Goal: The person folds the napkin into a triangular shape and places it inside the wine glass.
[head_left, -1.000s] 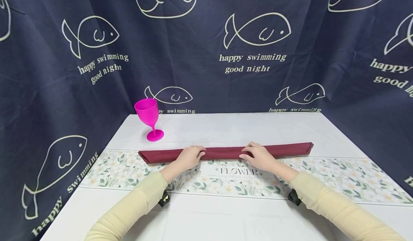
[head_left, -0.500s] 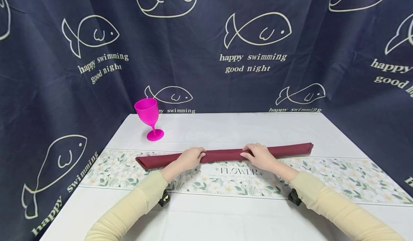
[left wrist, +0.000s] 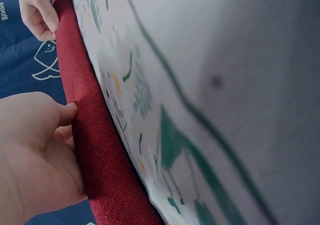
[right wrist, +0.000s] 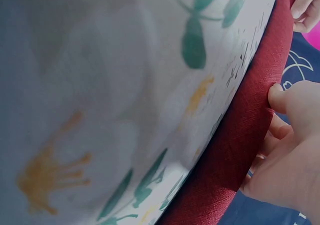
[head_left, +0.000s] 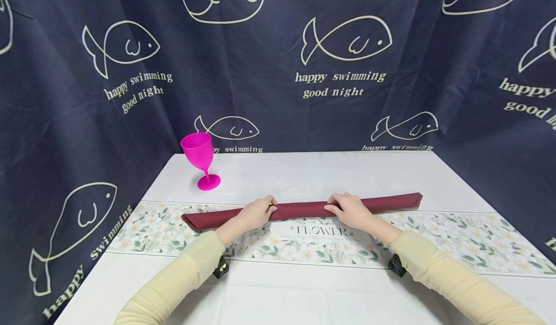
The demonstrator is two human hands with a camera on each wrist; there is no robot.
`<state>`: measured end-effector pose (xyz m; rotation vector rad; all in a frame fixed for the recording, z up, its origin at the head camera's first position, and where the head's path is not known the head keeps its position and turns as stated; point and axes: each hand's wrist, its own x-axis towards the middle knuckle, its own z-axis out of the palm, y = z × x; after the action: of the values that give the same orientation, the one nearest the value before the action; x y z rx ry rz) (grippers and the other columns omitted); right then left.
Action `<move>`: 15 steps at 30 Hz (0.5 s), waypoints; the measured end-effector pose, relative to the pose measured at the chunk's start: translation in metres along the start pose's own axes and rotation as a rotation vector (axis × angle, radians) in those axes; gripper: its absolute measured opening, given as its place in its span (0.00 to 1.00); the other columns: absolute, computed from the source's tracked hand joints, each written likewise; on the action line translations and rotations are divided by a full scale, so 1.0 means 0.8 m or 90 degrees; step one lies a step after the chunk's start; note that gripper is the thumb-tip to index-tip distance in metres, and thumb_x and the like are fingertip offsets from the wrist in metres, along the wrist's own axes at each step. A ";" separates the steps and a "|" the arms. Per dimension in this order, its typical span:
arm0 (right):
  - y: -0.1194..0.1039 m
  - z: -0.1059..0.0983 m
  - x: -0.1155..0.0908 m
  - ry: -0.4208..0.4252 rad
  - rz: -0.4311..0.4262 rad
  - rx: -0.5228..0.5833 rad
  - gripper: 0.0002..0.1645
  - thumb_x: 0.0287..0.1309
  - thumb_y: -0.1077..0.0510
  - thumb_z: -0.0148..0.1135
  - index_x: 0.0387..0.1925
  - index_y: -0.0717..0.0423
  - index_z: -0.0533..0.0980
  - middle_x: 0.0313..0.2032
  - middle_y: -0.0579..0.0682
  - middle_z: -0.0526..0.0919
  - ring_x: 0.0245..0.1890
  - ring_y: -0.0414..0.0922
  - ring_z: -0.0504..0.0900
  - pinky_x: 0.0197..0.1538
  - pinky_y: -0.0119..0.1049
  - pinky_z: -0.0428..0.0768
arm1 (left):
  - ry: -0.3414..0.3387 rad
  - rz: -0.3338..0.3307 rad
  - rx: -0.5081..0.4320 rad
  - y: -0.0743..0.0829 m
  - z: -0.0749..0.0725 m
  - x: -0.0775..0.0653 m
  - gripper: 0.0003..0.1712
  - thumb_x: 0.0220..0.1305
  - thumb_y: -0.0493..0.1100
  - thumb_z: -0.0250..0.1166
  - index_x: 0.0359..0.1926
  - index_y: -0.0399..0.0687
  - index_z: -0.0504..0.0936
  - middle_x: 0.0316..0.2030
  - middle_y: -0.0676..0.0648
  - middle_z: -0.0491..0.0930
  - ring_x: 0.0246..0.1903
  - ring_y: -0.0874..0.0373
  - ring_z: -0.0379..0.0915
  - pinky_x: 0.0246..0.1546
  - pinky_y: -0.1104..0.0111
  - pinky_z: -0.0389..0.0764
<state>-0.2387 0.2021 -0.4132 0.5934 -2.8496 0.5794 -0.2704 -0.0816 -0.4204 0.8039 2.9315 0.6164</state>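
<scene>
A long dark red cloth (head_left: 299, 210), rolled into a narrow tube, lies across the middle of the table. Its left end (head_left: 195, 220) shows wound layers and sits slightly nearer to me than the right end. My left hand (head_left: 256, 212) grips the roll left of its middle, thumb on the near side and fingers over the far side. My right hand (head_left: 351, 211) holds it the same way, right of the middle. In the left wrist view the thumb presses the woven red fabric (left wrist: 100, 135). The right wrist view shows the right thumb (right wrist: 278, 96) against the cloth too.
A bright pink goblet (head_left: 199, 152) stands upright behind the roll's left end. A floral printed band (head_left: 304, 247) with the word FLOWER crosses the white tablecloth (head_left: 278, 296). Dark blue fish-patterned curtains (head_left: 269, 64) close off the back and sides.
The red cloth has turned from a flatter strip into a rounder roll. Its left end has come a little towards me. Both hands have shifted only slightly; the goblet stays put.
</scene>
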 end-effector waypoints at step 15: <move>0.003 0.000 0.000 -0.027 -0.005 0.016 0.08 0.63 0.53 0.56 0.29 0.52 0.72 0.19 0.42 0.70 0.26 0.40 0.67 0.37 0.38 0.65 | 0.005 -0.019 -0.009 0.000 -0.002 0.000 0.11 0.69 0.46 0.54 0.44 0.46 0.77 0.33 0.48 0.81 0.31 0.59 0.74 0.35 0.64 0.76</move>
<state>-0.2396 0.2039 -0.4139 0.6278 -2.8826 0.6092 -0.2703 -0.0822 -0.4191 0.7578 2.9361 0.6392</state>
